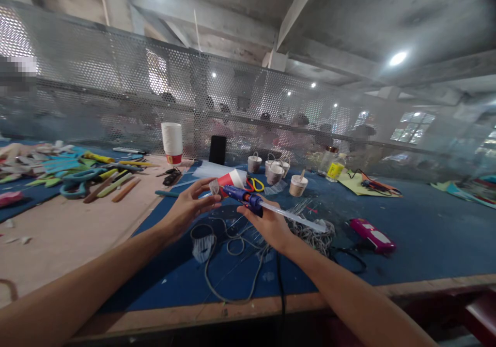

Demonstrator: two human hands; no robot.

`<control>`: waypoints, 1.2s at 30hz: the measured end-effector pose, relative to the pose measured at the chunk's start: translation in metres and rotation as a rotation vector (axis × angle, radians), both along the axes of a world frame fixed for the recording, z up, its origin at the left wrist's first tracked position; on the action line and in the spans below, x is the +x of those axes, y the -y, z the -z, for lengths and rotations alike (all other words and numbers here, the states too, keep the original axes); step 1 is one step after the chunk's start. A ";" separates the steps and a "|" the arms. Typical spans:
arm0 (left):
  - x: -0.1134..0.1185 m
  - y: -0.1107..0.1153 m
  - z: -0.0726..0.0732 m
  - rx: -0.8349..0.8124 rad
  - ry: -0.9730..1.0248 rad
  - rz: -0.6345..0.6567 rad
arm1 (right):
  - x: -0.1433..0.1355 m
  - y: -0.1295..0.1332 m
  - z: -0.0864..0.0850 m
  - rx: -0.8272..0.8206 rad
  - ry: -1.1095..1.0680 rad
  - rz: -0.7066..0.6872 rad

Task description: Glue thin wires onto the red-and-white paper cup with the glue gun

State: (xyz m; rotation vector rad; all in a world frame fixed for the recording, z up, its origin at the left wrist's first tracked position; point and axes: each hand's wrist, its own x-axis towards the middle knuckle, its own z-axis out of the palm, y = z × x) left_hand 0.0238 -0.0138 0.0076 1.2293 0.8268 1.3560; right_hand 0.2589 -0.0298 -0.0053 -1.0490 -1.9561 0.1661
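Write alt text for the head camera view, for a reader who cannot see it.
Two bare hands meet over a blue work mat: the left hand holds a red and white paper cup, and the right hand grips a blue glue gun with its tip at the cup. Grey cord lies looped beneath, small cup baskets stand behind, and a perforated metal screen backs the table.
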 end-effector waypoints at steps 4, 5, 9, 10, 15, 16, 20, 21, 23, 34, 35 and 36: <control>0.000 0.000 0.000 0.000 0.005 -0.005 | 0.000 0.001 -0.002 -0.019 0.004 0.006; 0.000 0.000 0.000 0.001 0.004 -0.006 | 0.000 0.002 -0.002 -0.024 0.006 0.008; 0.000 0.001 -0.002 0.002 0.000 -0.011 | 0.000 0.003 -0.004 -0.028 0.029 0.020; 0.000 0.001 -0.003 -0.003 -0.002 -0.010 | 0.000 0.004 -0.004 -0.024 0.034 0.021; -0.001 0.000 -0.001 -0.013 0.000 0.014 | 0.000 0.003 -0.003 0.001 0.037 0.020; -0.001 0.000 -0.001 -0.010 0.003 0.016 | 0.000 0.003 -0.003 0.003 0.039 0.025; 0.000 0.001 -0.002 -0.008 0.001 0.010 | 0.001 0.000 0.000 0.037 0.040 0.030; 0.000 0.001 -0.002 -0.007 -0.001 0.010 | 0.001 0.000 0.001 0.053 0.042 0.024; 0.000 0.001 -0.002 -0.007 0.002 0.008 | 0.001 -0.001 0.002 0.085 0.050 0.017; 0.000 0.001 -0.002 -0.022 0.012 0.013 | 0.001 -0.002 0.003 0.126 0.092 0.054; 0.000 0.001 -0.002 -0.025 0.012 0.016 | 0.001 -0.002 0.003 0.127 0.095 0.055; 0.000 0.001 -0.002 -0.027 0.013 0.017 | 0.001 -0.002 0.003 0.127 0.098 0.055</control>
